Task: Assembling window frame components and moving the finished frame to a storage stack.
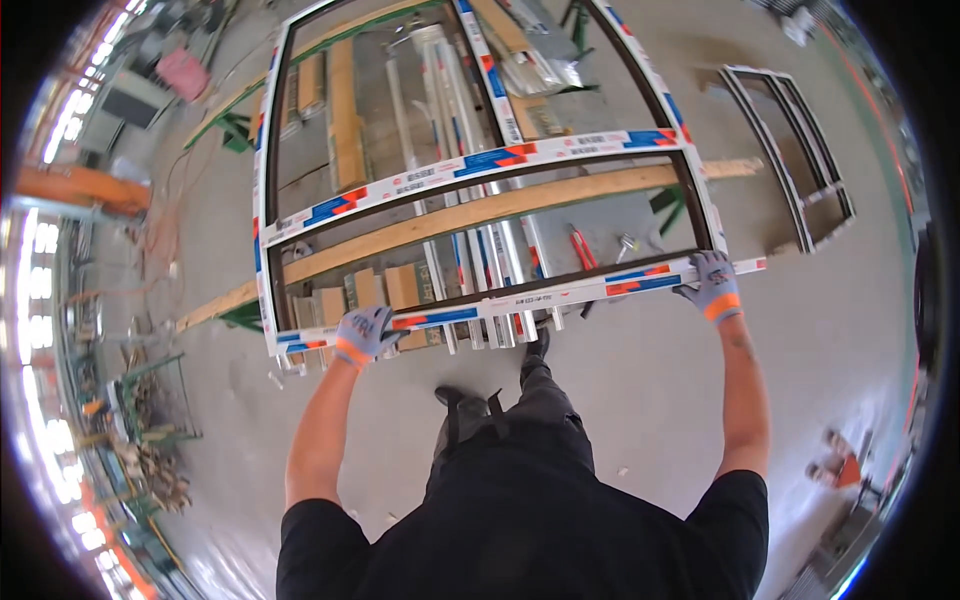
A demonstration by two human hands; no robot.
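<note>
Gripping near rail (535,301) of large frame (480,163) with both gloves: with left hand (366,333) closed on it inward from left corner, with right hand (713,283) closed on it just beside right corner. Extending far from grip, above wooden beam (580,191) and metal profiles (440,80); cannot tell if touching beam. Seen through near opening, toward right: red tool (582,248). Placed farther right, apart: smaller frame (822,194).

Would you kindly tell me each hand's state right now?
Left hand: closed, holding the large frame.
Right hand: closed, holding the same frame near a corner.
</note>
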